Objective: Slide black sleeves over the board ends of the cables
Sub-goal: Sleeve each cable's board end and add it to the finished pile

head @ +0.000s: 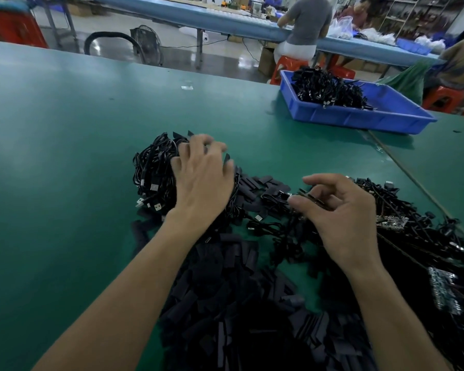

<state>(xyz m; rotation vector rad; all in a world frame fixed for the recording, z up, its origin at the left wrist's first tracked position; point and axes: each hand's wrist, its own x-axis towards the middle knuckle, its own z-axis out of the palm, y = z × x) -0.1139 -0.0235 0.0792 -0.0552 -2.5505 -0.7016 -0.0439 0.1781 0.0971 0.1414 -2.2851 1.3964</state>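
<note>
Fingers at right pinching cable, left hand on bundle, table leftward

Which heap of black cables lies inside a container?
The far heap, in the blue plastic tray; those at the left hand and right hand lie directly on the green tabletop.

Dim, even overhead light; wide-angle bending at edges, motion-blurred corners.

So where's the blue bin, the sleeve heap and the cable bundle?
blue bin (pixel 359 117): head view, front wall.
sleeve heap (pixel 220 303): head view, its middle.
cable bundle (pixel 153 167): head view, left side.
</note>
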